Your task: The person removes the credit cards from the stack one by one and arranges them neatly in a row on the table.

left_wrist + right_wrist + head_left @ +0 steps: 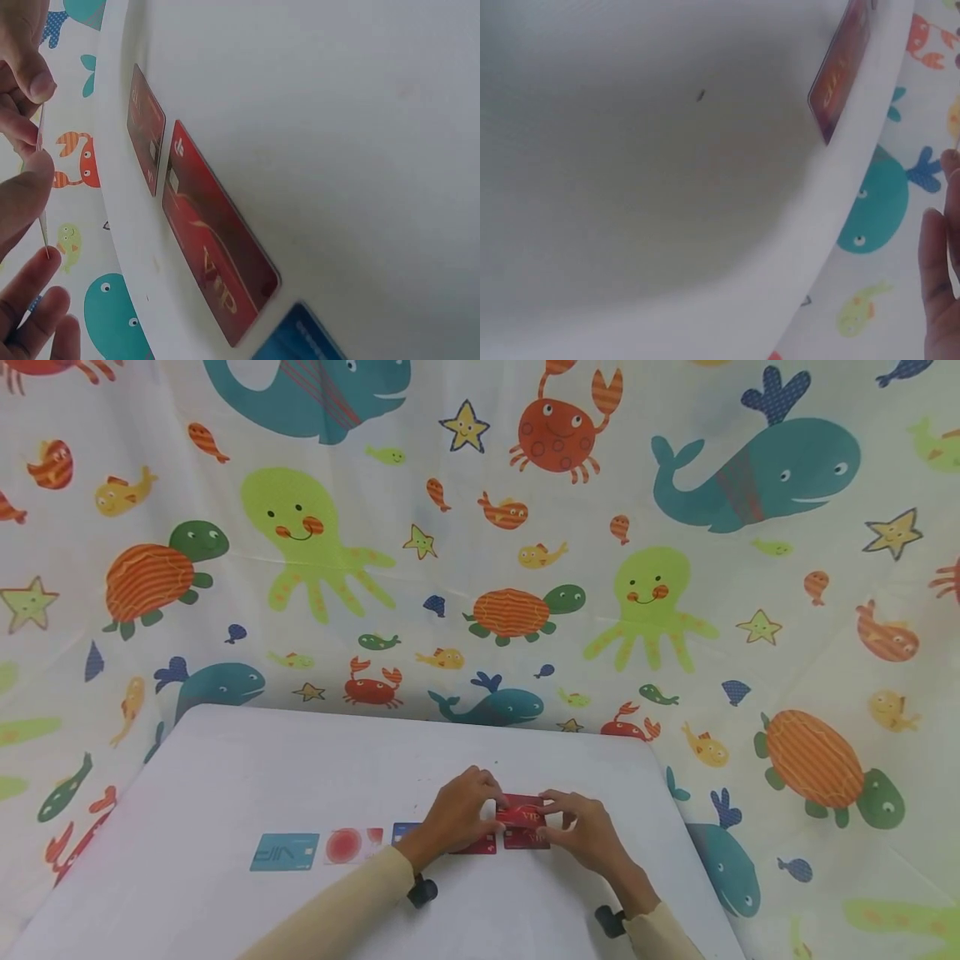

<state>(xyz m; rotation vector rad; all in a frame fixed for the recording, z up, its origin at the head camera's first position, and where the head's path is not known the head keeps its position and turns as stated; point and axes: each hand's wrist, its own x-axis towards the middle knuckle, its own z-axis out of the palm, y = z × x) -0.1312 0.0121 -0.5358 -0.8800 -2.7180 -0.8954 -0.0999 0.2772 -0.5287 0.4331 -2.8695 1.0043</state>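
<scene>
Both hands hold a red VIP card between them, lifted above the table. My left hand pinches its left edge with thumb and fingers. At its right edge is the pinch of my right hand. Seen from the left wrist, the held card is almost edge-on, a thin pale strip between the fingers. Another red VIP card lies on the table just below it. Beside that lies a further red card, partly covered by the left hand in the head view. Only part of the right hand shows in its wrist view.
Further left in the row lie a blue card, a white card with a red circle and a teal VIP card. All rest on a white table. Behind the table hangs a curtain printed with sea animals.
</scene>
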